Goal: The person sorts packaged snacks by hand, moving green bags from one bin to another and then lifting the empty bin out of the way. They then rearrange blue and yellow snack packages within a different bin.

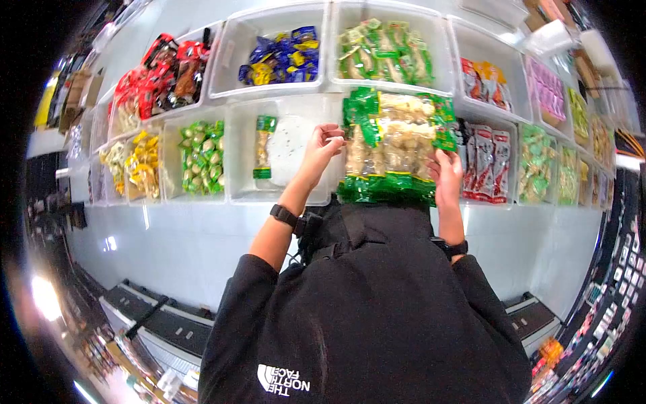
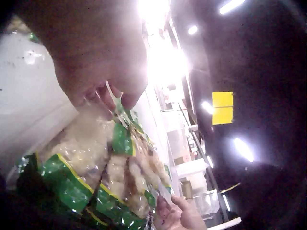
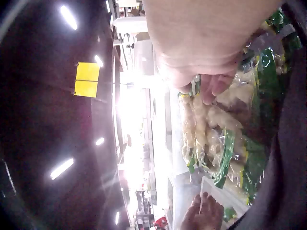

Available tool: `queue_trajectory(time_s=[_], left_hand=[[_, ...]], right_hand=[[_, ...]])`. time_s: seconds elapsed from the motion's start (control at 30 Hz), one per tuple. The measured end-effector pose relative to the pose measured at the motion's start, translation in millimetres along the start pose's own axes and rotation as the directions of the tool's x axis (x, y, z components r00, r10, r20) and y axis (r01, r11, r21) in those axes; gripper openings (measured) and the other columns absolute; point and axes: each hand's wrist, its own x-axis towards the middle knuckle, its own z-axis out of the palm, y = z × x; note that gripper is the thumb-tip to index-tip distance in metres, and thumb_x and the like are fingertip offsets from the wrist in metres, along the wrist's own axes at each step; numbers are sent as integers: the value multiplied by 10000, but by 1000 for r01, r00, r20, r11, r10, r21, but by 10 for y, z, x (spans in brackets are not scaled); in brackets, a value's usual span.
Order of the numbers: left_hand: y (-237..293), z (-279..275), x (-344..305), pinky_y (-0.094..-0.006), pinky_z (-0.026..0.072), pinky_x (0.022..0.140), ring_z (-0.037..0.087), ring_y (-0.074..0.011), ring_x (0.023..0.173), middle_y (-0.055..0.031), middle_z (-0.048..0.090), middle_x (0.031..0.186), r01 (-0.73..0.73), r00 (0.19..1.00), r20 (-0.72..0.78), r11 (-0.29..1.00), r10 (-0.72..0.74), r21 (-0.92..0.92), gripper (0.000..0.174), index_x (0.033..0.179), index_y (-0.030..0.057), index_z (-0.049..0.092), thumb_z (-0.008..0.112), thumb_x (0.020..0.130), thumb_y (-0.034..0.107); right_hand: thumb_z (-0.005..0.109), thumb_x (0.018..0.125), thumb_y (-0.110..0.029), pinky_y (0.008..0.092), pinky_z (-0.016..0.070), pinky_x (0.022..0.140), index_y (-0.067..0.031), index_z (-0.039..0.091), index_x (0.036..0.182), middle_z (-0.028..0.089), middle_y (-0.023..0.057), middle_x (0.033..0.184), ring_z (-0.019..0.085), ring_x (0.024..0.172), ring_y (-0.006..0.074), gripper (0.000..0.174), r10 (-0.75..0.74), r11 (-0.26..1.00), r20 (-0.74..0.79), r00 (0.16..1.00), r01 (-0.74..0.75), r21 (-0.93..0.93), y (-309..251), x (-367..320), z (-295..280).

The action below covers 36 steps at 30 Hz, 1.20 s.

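Note:
A pile of green-and-clear snack packs (image 1: 397, 145) with pale knobbly contents lies between my two hands, close in front of the body. My left hand (image 1: 323, 151) is at the pile's left side; its fingers curl on a clear plastic edge that runs down to a green wrapper (image 2: 123, 139) in the left wrist view. At the right side, my right hand (image 1: 446, 176) grips the packs, thumb uppermost in the head view. Its curled fingertips (image 3: 213, 88) lie against the clear wrapping in the right wrist view. A single similar pack (image 1: 264, 147) lies in the white bin to the left.
White bins stand in two rows. They hold blue-and-yellow packets (image 1: 282, 57), red bags (image 1: 161, 74), green packets (image 1: 202, 156), more green packs (image 1: 387, 54) and red pouches (image 1: 487, 161). A pale table edge (image 1: 175, 232) runs in front of the bins.

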Motion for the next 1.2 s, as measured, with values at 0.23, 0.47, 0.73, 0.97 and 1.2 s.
queue_trajectory(time_s=[0.23, 0.47, 0.73, 0.97, 1.2], left_hand=[[-717, -1464, 97, -448, 412, 877, 516, -383, 989, -210, 544, 1045, 248, 796, -500, 570, 341, 783, 438, 1101, -30, 452, 589, 736, 167], [-1052, -1901, 194, -468, 396, 918, 484, -427, 1046, -248, 495, 1114, 535, 749, -649, 452, 136, 713, 488, 1121, -57, 386, 548, 757, 225], [-1147, -1791, 217, -477, 478, 801, 553, -391, 1000, -248, 514, 1092, 534, 792, -584, 264, 175, 803, 461, 1096, -51, 433, 575, 775, 249], [-1056, -1745, 139, -444, 494, 739, 611, -361, 849, -197, 623, 883, 588, 768, -641, 405, -6, 700, 364, 935, -14, 584, 619, 727, 282], [-540, -1427, -86, -389, 462, 627, 585, -326, 675, -173, 595, 699, 196, 904, -391, 647, 171, 737, 215, 794, -5, 539, 615, 679, 160]], right_hand=[[550, 866, -214, 188, 402, 501, -90, 547, 903, 593, 4, 733, 551, 599, 72, 130, 270, 947, 217, 938, -218, -237, -75, -211, -131], [485, 898, -206, 178, 396, 497, -44, 584, 898, 641, 40, 832, 563, 617, 69, 190, 407, 793, 585, 702, 46, -608, -484, -444, 517], [575, 833, -192, 258, 478, 616, 12, 563, 1000, 639, 79, 818, 589, 654, 127, 264, 266, 801, 651, 711, 213, -560, -505, -603, 1272], [574, 820, -213, 331, 483, 741, -9, 551, 1038, 640, 143, 881, 620, 800, 215, 300, 324, 671, 802, 502, 476, -569, -235, -800, 1499], [582, 832, -225, 319, 486, 740, 9, 522, 1103, 637, 113, 926, 610, 847, 176, 363, 353, 790, 775, 525, 276, -547, 142, -629, 1413]])
